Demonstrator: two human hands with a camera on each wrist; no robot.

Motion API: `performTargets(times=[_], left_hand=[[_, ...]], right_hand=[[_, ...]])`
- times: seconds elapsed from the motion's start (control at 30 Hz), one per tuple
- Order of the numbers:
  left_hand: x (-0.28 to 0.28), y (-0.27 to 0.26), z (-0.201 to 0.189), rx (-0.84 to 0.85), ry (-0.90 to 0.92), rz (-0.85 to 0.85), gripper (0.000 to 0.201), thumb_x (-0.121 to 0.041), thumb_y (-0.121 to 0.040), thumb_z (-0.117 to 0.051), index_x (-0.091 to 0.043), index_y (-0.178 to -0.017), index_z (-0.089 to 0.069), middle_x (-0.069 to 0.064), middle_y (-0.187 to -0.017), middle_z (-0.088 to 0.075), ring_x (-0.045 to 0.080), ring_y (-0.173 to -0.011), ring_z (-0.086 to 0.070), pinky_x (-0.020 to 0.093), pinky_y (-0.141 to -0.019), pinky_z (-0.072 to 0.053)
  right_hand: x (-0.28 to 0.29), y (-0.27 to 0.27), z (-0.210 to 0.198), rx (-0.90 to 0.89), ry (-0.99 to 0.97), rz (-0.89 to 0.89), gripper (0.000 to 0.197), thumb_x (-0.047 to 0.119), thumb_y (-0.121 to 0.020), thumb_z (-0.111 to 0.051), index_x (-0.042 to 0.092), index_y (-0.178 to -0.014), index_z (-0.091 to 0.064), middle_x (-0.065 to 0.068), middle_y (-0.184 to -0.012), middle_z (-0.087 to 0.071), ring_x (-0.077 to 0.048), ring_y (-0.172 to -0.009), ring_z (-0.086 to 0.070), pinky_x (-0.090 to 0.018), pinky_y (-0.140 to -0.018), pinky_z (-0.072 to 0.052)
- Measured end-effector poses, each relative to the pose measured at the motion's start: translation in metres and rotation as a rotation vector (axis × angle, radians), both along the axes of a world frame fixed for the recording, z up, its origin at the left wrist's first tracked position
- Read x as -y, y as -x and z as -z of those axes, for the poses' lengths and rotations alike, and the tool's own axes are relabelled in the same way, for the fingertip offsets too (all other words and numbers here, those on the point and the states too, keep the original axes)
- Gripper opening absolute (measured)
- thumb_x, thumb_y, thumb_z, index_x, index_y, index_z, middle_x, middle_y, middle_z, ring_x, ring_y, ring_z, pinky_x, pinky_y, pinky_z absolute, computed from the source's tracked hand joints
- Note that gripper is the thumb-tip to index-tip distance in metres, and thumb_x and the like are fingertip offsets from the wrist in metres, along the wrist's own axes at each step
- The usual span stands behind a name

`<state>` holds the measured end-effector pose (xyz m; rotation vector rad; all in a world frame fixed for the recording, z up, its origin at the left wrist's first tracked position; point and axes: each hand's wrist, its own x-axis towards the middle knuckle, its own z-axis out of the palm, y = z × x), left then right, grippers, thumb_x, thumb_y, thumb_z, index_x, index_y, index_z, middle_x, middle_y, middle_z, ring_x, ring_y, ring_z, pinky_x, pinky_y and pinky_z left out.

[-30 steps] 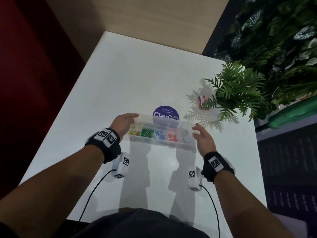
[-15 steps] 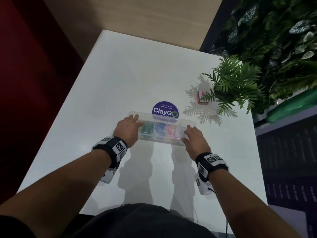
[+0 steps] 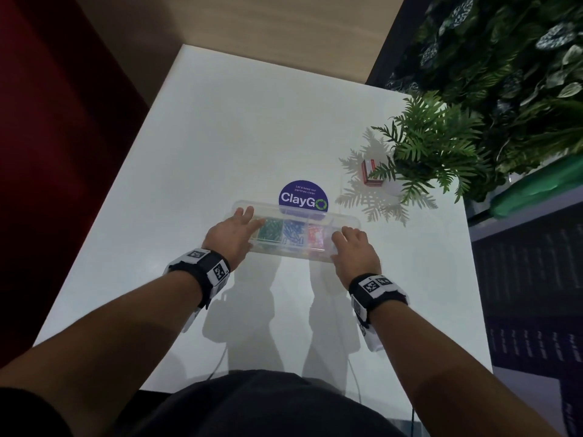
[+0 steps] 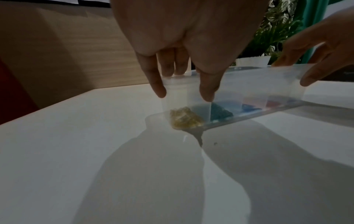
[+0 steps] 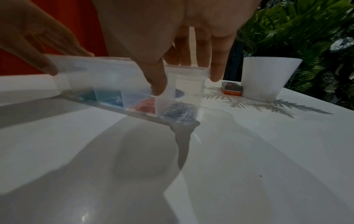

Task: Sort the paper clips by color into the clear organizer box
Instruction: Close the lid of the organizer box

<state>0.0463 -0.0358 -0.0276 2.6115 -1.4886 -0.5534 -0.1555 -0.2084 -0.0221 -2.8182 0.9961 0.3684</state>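
Note:
The clear organizer box point(image 3: 271, 205) lies flat on the white table point(image 3: 220, 137), its lid down. Its compartments hold yellow clips point(image 4: 184, 119), green clips point(image 3: 269, 230), blue clips point(image 3: 293, 231), red clips point(image 3: 315, 236) and dark clips point(image 5: 180, 112) at the right end. My left hand point(image 3: 235, 231) rests on the lid's left end with straight fingers, its thumb point(image 4: 206, 89) hanging down the near wall. On the right end, my right hand point(image 3: 353, 247) lies the same way, fingers flat on top and thumb point(image 5: 157, 78) down the near wall.
A round purple ClayGo sticker point(image 3: 303, 197) sits just behind the box. Further right stand a small red box point(image 3: 371, 173) and a fern point(image 3: 435, 146) in a white pot point(image 5: 268, 77). The table's left edge borders a dark red wall.
One second ago both hands held the box by its ends above the table. It now lies on the table, and both hands have moved onto its lid.

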Motion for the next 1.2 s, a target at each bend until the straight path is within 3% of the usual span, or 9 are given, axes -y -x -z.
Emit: performTargets(times=[0.07,0.17,0.33,0.4,0.53,0.9,1.2], left_hand=[[0.0,0.002,0.0,0.002,0.03,-0.014,0.062,-0.002,-0.09,-0.053,-0.026,-0.145,-0.037,0.002,-0.16,-0.02,0.021,-0.146,-0.021,0.039,-0.1,-0.041],[0.0,0.003,-0.002,0.004,0.04,-0.011,0.066,0.001,-0.086,-0.054,-0.024,-0.145,-0.039,0.003,-0.16,-0.021,0.022,-0.146,-0.021,0.041,-0.099,-0.043],[0.005,0.012,-0.013,0.068,-0.088,-0.04,0.067,-0.027,-0.086,-0.059,-0.028,-0.146,-0.029,0.003,-0.16,-0.013,0.024,-0.146,-0.014,0.047,-0.111,-0.021],[0.007,0.022,-0.016,0.071,-0.094,-0.058,0.068,-0.032,-0.086,-0.058,-0.024,-0.147,-0.028,0.008,-0.159,-0.014,0.029,-0.142,-0.017,0.046,-0.109,-0.023],[0.013,0.032,-0.017,0.045,-0.107,-0.041,0.074,-0.029,-0.084,-0.057,-0.026,-0.15,-0.022,0.014,-0.158,-0.011,0.036,-0.14,-0.017,0.044,-0.11,-0.026],[0.067,0.007,-0.027,-0.057,-0.253,-0.062,0.081,-0.025,-0.088,-0.051,-0.035,-0.152,-0.003,0.013,-0.16,0.013,0.036,-0.147,0.007,0.044,-0.118,-0.01],[0.088,-0.009,-0.027,-0.065,-0.254,-0.061,0.078,-0.029,-0.088,-0.051,-0.036,-0.152,-0.008,0.011,-0.161,0.01,0.035,-0.146,0.004,0.045,-0.116,-0.016]], right_hand=[[-0.002,-0.001,0.0,0.001,0.019,0.001,0.037,0.007,-0.083,-0.056,0.014,-0.119,-0.049,-0.008,-0.125,-0.049,-0.031,-0.115,-0.042,-0.04,-0.08,-0.048],[-0.002,-0.002,-0.001,0.001,0.015,0.011,0.04,0.008,-0.083,-0.055,0.014,-0.122,-0.046,-0.007,-0.127,-0.047,-0.03,-0.116,-0.041,-0.038,-0.082,-0.049],[-0.008,-0.002,-0.009,0.024,-0.005,0.035,0.053,0.044,-0.083,-0.06,0.018,-0.125,-0.043,-0.005,-0.13,-0.046,-0.028,-0.119,-0.043,-0.04,-0.098,-0.038],[-0.014,-0.002,-0.01,0.023,-0.02,0.059,0.058,0.05,-0.083,-0.058,0.016,-0.127,-0.041,-0.008,-0.137,-0.042,-0.029,-0.123,-0.041,-0.041,-0.102,-0.037],[-0.014,-0.005,-0.013,0.034,-0.119,0.109,0.062,0.046,-0.087,-0.057,0.013,-0.134,-0.036,-0.012,-0.149,-0.028,-0.031,-0.133,-0.029,-0.041,-0.106,-0.035],[0.032,-0.037,-0.014,0.054,-0.246,0.192,0.077,0.041,-0.087,-0.06,0.014,-0.146,-0.02,-0.011,-0.157,-0.01,-0.032,-0.145,-0.009,-0.043,-0.118,-0.018],[0.051,-0.053,-0.019,0.081,-0.228,0.188,0.071,0.041,-0.086,-0.06,0.011,-0.142,-0.029,-0.014,-0.153,-0.019,-0.033,-0.141,-0.016,-0.041,-0.116,-0.02]])
